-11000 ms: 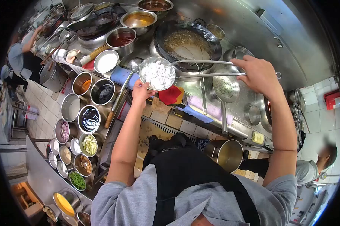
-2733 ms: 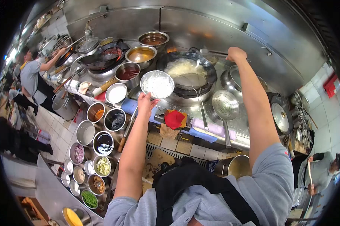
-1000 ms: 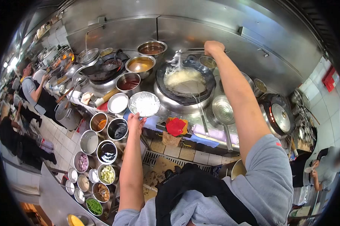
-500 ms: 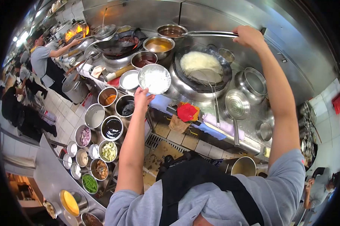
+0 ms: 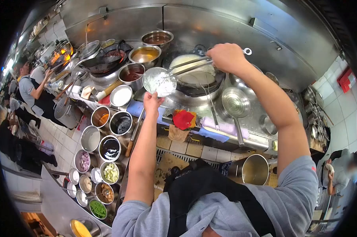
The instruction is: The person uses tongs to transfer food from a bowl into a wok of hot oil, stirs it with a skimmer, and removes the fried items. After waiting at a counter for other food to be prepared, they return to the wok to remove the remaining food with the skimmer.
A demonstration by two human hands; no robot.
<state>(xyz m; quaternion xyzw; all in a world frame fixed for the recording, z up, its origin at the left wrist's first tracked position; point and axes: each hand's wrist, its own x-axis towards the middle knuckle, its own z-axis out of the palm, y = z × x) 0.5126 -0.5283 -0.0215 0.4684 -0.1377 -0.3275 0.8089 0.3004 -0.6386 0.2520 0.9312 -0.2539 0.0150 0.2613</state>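
Observation:
My left hand [image 5: 152,103] grips the rim of a small round bowl [image 5: 150,85] with white stuff in it, tilted toward me. My right hand [image 5: 228,58] is closed round long metal tongs [image 5: 192,66], whose two arms reach left to the bowl's right edge; their tips are hard to make out. Just beyond stands a wok [image 5: 204,90] of pale, foamy liquid with a wire strainer [image 5: 206,89] in it. A bowl of white liquid or powder [image 5: 121,96] sits left of my left hand.
Pans of amber liquid [image 5: 145,54] and red sauce [image 5: 132,73] stand at the back left. A perforated ladle [image 5: 236,103] and a red cloth [image 5: 183,119] lie near the counter's front. Several ingredient pots, including dark sauce [image 5: 110,148], are at left. Another person [image 5: 30,89] works far left.
My right hand has come down and left with the tongs, bringing their far ends to the bowl. The bowl has shifted slightly, and the whole view has turned a little.

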